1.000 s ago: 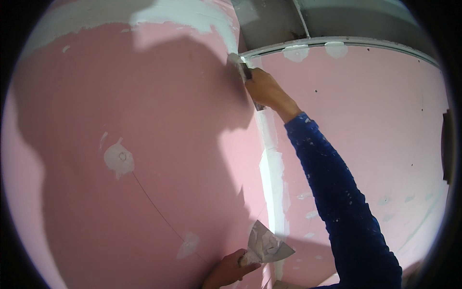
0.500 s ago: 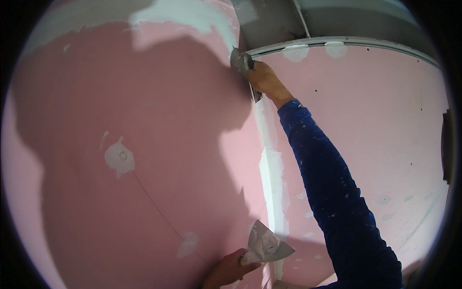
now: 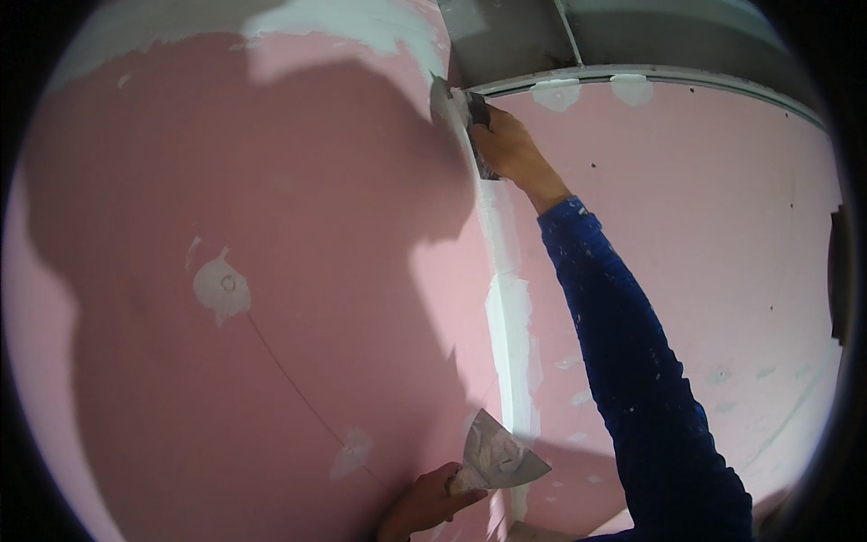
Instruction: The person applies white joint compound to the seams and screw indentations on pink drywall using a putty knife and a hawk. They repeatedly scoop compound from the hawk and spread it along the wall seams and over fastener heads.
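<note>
- Left pink wall board (image 3: 289, 257) and right pink wall board (image 3: 704, 226): they meet in an inside corner, which seems best worked with even pressure and a flat blade.
- Broad dark shadow (image 3: 352, 163): covers much of the left board and reaches the corner's top, so uneven spots there may be hard to see.
- Grey recess overhead (image 3: 515, 41), with a pale metal rail (image 3: 686, 79) below: the rail's end near the corner probably limits an upward stroke.
- Paint-flecked blue sleeve (image 3: 623, 361): crosses the right board.
- White filler strip (image 3: 511, 343): runs down the corner.
- Right grip (image 3: 508, 149): closed around a grey flat-bladed tool with a dark handle (image 3: 479, 110), at the corner's top (exact blade contact I cannot tell).
- Left grip (image 3: 429, 501): closed on the handle of a flared grey metal putty knife (image 3: 531, 468), low beside the strip, carrying pale filler (image 3: 495, 449); best kept level.
- Round whitish patch (image 3: 223, 285): on the left board.
- Small dark dots (image 3: 593, 165): on the right board.
</note>
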A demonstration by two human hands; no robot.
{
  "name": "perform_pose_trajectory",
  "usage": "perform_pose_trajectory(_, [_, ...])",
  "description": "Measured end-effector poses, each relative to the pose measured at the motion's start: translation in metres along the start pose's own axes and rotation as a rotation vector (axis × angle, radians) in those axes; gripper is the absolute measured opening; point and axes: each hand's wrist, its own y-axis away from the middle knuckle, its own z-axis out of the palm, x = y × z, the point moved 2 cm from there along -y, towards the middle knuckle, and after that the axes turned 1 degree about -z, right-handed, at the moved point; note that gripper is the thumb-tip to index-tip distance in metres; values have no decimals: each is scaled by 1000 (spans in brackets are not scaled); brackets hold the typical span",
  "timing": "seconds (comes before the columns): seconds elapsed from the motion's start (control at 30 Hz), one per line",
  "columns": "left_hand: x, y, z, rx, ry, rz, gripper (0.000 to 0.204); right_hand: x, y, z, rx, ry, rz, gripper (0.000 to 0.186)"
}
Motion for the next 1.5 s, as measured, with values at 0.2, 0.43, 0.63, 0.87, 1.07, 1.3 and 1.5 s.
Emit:
perform_pose_trajectory(0.2, [3,2,1,11,56,41,62,-16,13,5,-30,-39,2,39])
perform_pose_trajectory(0.43, [-2,-3,3,39,-18,42,65,4,46,-12,-136,-93,209,37])
perform_pose_trajectory(0.63, [-1,-2,0,13,-20,46,64,8,51,28,-30,268,74,29])
perform_pose_trajectory(0.87, [7,3,-2,36,-53,47,63,0,77,51,-171,435,47,32])
perform_pose_trajectory(1.07, [7,2,-4,16,13,54,63,13,103,1,-285,184,153,36])
perform_pose_trajectory(1.3, [-6,-3,1,9,75,92,66,-7,42,-42,-25,-4,173,40])
perform_pose_trajectory(1.5, [-4,-4,0,15,0,91,72,-13,77,-57,-148,-522,67,37])
